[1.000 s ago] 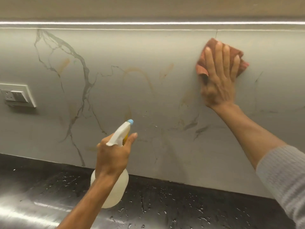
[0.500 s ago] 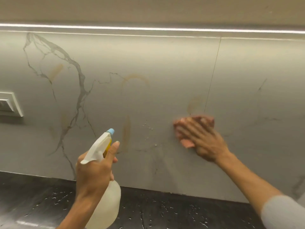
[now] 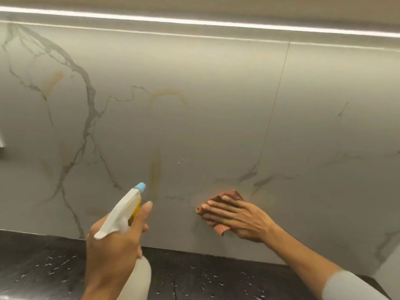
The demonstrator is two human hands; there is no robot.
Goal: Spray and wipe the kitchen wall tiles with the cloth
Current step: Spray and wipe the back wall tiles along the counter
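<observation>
My left grip (image 3: 112,245) is wrapped round the neck of the spray bottle (image 3: 121,215), fingers curled close, with one fingertip standing up beside the yellow trigger. The bottle leans toward the wall, and its blue nozzle (image 3: 140,187) aims up and to the right at the wall tiles (image 3: 194,126). The pale, cloudy body of the bottle hangs below my wrist, over the dark table (image 3: 43,267), which is speckled with wet drops.

My right grip (image 3: 240,217) lies wide and flat: fingers straight and close together, pointing left, pressing the cloth (image 3: 232,194) against the tile. It holds nothing by pinching — only by pressure. The reddish-brown cloth is bunched under my palm; one corner shows above my fingers and another below the heel of my hand. It sits low on the wall, just above where tile meets table, a little left of the vertical seam (image 3: 279,105) between two tiles. A grey ribbed sleeve (image 3: 350,286) covers my right forearm near the frame's edge.

The tiles are grey with darker marble veins. Brownish marks show on them — a curved ring (image 3: 168,96) up in the middle, a vertical streak (image 3: 155,169) just above the nozzle, and a fainter smudge (image 3: 54,80) toward the upper left. A few small droplets (image 3: 179,162) cling to the wall right of the streak. A bright light strip (image 3: 194,20) runs along the top.
</observation>
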